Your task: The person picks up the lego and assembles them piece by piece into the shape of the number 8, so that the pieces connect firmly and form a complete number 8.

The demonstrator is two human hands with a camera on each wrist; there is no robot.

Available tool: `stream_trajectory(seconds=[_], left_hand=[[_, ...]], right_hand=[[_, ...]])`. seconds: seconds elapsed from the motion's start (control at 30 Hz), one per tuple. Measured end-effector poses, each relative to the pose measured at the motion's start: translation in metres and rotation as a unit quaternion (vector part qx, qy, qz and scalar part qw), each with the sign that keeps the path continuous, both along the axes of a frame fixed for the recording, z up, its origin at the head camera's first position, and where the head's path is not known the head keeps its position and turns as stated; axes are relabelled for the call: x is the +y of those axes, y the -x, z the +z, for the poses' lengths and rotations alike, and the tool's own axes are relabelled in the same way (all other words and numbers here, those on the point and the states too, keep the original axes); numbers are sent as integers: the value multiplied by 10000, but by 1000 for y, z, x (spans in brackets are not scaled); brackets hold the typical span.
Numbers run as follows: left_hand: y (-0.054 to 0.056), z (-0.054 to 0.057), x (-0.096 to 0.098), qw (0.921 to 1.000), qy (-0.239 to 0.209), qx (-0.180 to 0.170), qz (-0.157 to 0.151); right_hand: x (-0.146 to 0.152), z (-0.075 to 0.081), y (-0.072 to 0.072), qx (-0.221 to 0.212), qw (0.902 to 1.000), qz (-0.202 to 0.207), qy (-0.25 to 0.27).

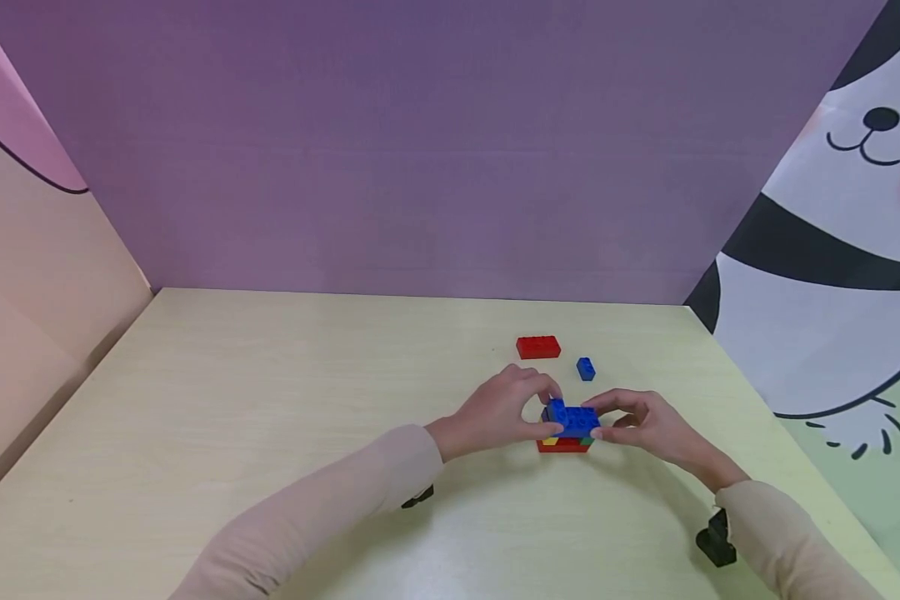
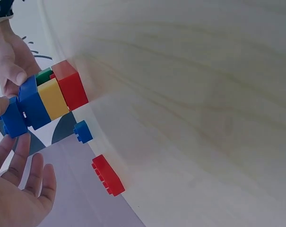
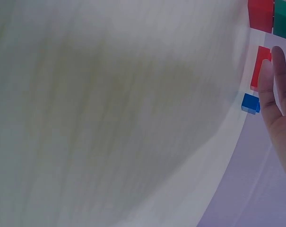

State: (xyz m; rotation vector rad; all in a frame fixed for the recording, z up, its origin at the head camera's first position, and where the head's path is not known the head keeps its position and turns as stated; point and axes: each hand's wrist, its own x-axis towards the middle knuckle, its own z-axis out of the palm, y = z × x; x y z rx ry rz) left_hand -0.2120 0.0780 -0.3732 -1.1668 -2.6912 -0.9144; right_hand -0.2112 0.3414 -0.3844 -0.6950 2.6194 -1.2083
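our left hand pinching small blue block atop left end of big blue block, our right hand pinching its right end, stack upright on table, loose red block and loose blue block behind

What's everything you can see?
Pale wood-look table: 1, pale yellow, underneath
Oblong red plastic bricks: 2, red, stack bottom, loose behind
Boxy yellow and green plastic bricks: 2, yellow and green, stack middle
Oblong blue plastic brick: 1, blue, above those
Small blue plastic bricks: 2, blue, stack top, loose behind
Flat purple wall: 1, purple, back
Peach side wall: 1, peach, left
Printed cartoon animal: 1, black and white, right
Beige cloth sleeves: 2, beige, forearms
Black wrist fittings: 2, black, wrists
Left hand: 1, bare, stack top
Right hand: 1, bare, stack right
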Motion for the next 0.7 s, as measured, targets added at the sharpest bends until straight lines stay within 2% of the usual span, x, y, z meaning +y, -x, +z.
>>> stream_trajectory(seconds=[0.43,0.7], left_hand=[[0,-3,4,9998,-51,-1,202],[2,-4,4,9997,-112,-75,212]], right_hand=[[0,-1,0,-6,10000,-66,5],[1,-1,0,-87,9999,-95,2]])
